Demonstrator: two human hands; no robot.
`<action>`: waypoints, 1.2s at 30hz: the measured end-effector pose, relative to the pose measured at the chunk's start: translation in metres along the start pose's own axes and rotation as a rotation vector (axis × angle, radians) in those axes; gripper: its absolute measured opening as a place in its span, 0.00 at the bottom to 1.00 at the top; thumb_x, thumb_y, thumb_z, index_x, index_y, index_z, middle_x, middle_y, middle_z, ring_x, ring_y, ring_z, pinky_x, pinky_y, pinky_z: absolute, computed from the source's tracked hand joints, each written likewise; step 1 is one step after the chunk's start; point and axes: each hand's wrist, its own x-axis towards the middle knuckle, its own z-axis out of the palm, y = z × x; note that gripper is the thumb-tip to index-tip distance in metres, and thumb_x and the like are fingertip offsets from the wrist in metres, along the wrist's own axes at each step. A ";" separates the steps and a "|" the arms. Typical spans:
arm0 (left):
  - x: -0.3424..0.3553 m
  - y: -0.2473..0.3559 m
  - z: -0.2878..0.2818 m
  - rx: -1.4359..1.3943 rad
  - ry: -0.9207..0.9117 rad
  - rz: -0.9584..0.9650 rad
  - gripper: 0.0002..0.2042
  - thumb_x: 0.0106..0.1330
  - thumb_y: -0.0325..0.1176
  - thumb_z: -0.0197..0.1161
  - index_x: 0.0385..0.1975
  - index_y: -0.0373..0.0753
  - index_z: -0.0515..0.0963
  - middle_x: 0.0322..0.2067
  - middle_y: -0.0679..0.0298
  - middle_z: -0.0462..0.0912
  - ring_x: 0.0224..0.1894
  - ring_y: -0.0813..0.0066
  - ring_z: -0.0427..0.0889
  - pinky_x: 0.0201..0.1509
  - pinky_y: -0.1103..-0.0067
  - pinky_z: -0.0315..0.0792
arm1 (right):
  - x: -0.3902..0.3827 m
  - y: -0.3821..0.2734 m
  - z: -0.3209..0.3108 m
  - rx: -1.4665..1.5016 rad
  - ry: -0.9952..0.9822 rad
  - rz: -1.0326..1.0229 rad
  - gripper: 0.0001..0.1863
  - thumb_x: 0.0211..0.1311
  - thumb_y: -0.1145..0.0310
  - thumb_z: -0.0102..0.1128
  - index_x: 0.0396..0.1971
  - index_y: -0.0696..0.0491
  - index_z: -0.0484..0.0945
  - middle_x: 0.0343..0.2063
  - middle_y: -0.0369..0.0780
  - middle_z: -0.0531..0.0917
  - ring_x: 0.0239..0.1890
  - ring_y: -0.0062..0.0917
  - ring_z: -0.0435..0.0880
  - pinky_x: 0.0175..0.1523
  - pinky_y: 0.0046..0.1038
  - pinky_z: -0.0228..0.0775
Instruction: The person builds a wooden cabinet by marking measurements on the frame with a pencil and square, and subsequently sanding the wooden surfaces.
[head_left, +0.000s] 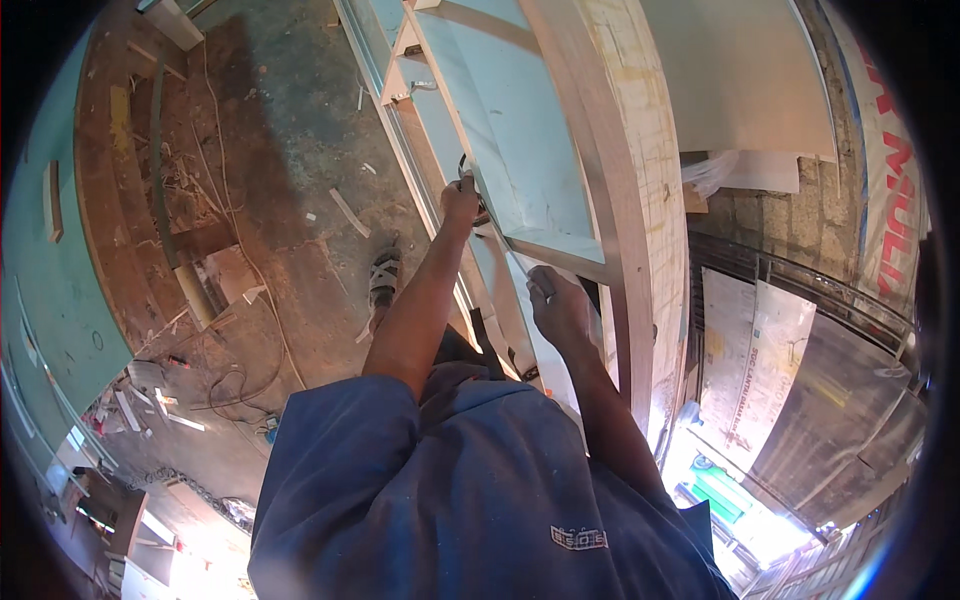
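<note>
In front of me stands a long wooden cabinet frame (617,240) with pale blue panels (520,130) inside. My left hand (461,203) is closed at the frame's thin left-hand edge strip (447,95). A small dark curved piece (462,165) sticks out beyond its fingers; its kind is not clear. My right hand (562,308) lies nearer to me, just below the frame's crosspiece (560,256). Its fingers are curled by a pale panel (535,325), and what they hold, if anything, is hidden. A metal handle or bracket (424,86) shows farther along the frame.
Left of my sandalled foot (384,275), the floor (300,130) holds offcuts (349,212) and a trailing cable (222,170). A green-topped table (60,300) bears a short wooden block (52,201). Boards (755,360) lean at the right.
</note>
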 end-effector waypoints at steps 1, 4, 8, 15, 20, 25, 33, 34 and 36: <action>0.005 -0.004 -0.003 0.002 0.009 0.001 0.25 0.73 0.49 0.56 0.32 0.27 0.81 0.21 0.56 0.82 0.20 0.66 0.83 0.23 0.73 0.78 | 0.004 -0.004 0.001 -0.024 -0.023 0.034 0.13 0.63 0.66 0.63 0.45 0.54 0.83 0.39 0.48 0.87 0.43 0.46 0.86 0.47 0.42 0.77; -0.004 -0.006 0.015 -0.017 -0.050 -0.050 0.23 0.74 0.47 0.57 0.29 0.28 0.81 0.20 0.57 0.82 0.18 0.67 0.81 0.23 0.73 0.75 | 0.009 0.014 0.001 -0.026 -0.021 0.091 0.13 0.61 0.68 0.63 0.45 0.54 0.83 0.38 0.47 0.87 0.43 0.46 0.86 0.48 0.42 0.77; 0.013 -0.011 0.006 0.011 -0.085 -0.078 0.23 0.74 0.46 0.57 0.27 0.29 0.81 0.20 0.58 0.82 0.19 0.69 0.80 0.23 0.72 0.73 | 0.014 0.008 0.006 -0.019 -0.042 0.049 0.13 0.60 0.71 0.63 0.44 0.54 0.83 0.39 0.49 0.87 0.43 0.47 0.86 0.48 0.43 0.78; 0.020 -0.009 0.003 -0.045 -0.072 -0.090 0.23 0.74 0.45 0.58 0.21 0.31 0.77 0.16 0.60 0.78 0.18 0.69 0.78 0.24 0.71 0.72 | 0.020 0.025 0.029 0.017 -0.023 0.077 0.12 0.59 0.71 0.63 0.43 0.54 0.83 0.39 0.49 0.87 0.43 0.47 0.86 0.47 0.43 0.77; 0.002 -0.003 -0.002 -0.168 -0.200 -0.158 0.20 0.76 0.43 0.57 0.25 0.34 0.76 0.16 0.62 0.77 0.16 0.74 0.74 0.22 0.75 0.69 | 0.003 0.015 0.006 0.047 -0.018 0.125 0.12 0.60 0.72 0.63 0.44 0.55 0.83 0.38 0.48 0.87 0.43 0.46 0.87 0.48 0.42 0.77; -0.012 -0.011 -0.002 -0.302 -0.228 -0.118 0.19 0.74 0.41 0.59 0.23 0.34 0.75 0.15 0.63 0.75 0.14 0.75 0.73 0.20 0.75 0.69 | -0.007 0.018 -0.002 0.077 0.025 0.084 0.11 0.61 0.72 0.63 0.44 0.55 0.83 0.37 0.48 0.87 0.42 0.46 0.87 0.46 0.40 0.78; 0.003 -0.019 -0.001 -0.229 -0.147 -0.093 0.24 0.73 0.44 0.62 0.16 0.35 0.74 0.12 0.61 0.74 0.11 0.73 0.73 0.15 0.73 0.71 | 0.010 0.034 0.033 0.014 0.026 0.067 0.10 0.60 0.71 0.62 0.42 0.53 0.83 0.35 0.50 0.87 0.40 0.47 0.87 0.45 0.40 0.78; 0.004 -0.022 -0.005 -0.220 -0.138 -0.123 0.23 0.73 0.44 0.62 0.16 0.34 0.74 0.13 0.61 0.75 0.12 0.73 0.74 0.16 0.73 0.71 | 0.009 0.034 0.033 0.001 0.006 0.093 0.10 0.61 0.71 0.62 0.42 0.52 0.83 0.34 0.50 0.87 0.40 0.47 0.87 0.44 0.41 0.78; 0.007 -0.024 -0.007 -0.216 -0.122 -0.141 0.23 0.73 0.44 0.62 0.17 0.34 0.75 0.13 0.60 0.76 0.12 0.72 0.75 0.16 0.73 0.72 | 0.010 0.028 0.026 -0.010 -0.013 0.104 0.10 0.61 0.71 0.62 0.42 0.52 0.83 0.34 0.50 0.86 0.39 0.47 0.87 0.44 0.41 0.78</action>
